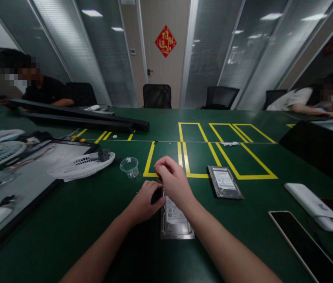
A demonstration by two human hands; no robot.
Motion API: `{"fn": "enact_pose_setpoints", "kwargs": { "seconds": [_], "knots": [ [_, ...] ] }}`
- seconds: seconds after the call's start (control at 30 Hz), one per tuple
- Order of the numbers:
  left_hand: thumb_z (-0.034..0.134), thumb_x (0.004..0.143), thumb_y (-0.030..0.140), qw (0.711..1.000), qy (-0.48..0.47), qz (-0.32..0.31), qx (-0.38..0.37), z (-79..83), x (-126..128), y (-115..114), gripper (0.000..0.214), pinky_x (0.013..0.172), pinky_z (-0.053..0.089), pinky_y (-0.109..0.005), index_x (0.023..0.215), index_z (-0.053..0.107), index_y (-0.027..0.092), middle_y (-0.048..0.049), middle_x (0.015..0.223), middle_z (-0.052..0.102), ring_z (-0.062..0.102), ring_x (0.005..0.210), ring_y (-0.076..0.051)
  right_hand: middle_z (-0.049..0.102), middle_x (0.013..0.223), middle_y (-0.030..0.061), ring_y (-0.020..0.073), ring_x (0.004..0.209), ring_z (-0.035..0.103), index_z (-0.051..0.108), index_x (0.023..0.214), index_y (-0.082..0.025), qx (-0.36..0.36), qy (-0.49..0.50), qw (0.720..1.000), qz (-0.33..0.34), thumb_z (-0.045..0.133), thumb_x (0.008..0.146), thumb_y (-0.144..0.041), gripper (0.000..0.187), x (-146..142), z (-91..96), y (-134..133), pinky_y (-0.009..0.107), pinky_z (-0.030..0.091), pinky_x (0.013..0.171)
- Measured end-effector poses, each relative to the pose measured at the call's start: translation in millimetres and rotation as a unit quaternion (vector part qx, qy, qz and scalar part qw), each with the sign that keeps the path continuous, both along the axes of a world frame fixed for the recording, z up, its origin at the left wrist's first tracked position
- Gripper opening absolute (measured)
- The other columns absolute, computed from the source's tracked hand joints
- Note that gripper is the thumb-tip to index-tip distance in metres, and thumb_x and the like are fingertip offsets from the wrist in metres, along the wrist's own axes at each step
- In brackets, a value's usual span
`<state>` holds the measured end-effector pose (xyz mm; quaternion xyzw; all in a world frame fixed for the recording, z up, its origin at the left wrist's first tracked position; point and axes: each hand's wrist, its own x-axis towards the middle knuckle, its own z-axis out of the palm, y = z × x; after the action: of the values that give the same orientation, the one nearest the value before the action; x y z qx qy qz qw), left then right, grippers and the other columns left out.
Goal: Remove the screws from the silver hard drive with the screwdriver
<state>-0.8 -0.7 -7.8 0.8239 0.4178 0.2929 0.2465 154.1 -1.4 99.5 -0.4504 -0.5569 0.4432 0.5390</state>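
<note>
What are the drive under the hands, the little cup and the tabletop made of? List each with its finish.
Hard drive: looks like bare metal, with a dull silver casing, a bright rim and a white paper label.
Small cup: probably clear plastic, since the mat shows through it and its rim glints.
Table: covered with a dark green matte mat, possibly rubber or vinyl, marked with yellow tape lines.

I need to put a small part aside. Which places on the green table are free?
Free: inside the yellow outlines behind the second hard drive, and the mat left of the left hand. Crowded: the left tray with fan grilles.
</note>
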Motion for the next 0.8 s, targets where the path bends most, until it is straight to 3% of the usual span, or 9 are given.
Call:
{"fn": "enact_pose_setpoints", "kwargs": {
  "seconds": [0.3,0.57,0.8],
  "knots": [
    [0.071,0.095,0.026,1.000,0.011,0.003,0.000,-6.7,-0.6,1.1,0.044,0.110,0.052,-0.056,0.138,0.060,0.023,-0.0135,0.132,0.067,0.059,0.130,-0.035,0.066,0.080,-0.0003,0.0176,0.075,0.059,0.059,0.085,-0.024,-0.041,0.066,0.997,0.011,0.058,0.083,-0.029,0.006,-3.9,0.0,-0.6,0.033,0.045,0.072],
    [0.072,0.094,0.025,1.000,0.011,0.004,-0.005,1.0,1.2,0.0,0.039,0.105,0.054,-0.054,0.132,0.065,0.022,-0.0127,0.130,0.069,0.062,0.121,-0.034,0.068,0.082,-0.0001,0.0177,0.078,0.061,0.061,0.082,-0.023,-0.029,0.056,0.998,0.024,0.055,0.085,-0.026,0.008,-2.5,1.3,-2.4,0.033,0.044,0.074],
    [0.073,0.094,0.026,1.000,-0.001,0.006,0.002,-5.5,-0.5,1.4,0.039,0.106,0.054,-0.053,0.132,0.065,0.023,-0.0126,0.133,0.068,0.061,0.125,-0.034,0.066,0.081,-0.0007,0.0176,0.077,0.059,0.061,0.082,-0.023,-0.024,0.050,0.998,0.023,0.054,0.087,-0.026,0.010,-2.9,-0.3,-1.3,0.033,0.043,0.074]
  ]
}}
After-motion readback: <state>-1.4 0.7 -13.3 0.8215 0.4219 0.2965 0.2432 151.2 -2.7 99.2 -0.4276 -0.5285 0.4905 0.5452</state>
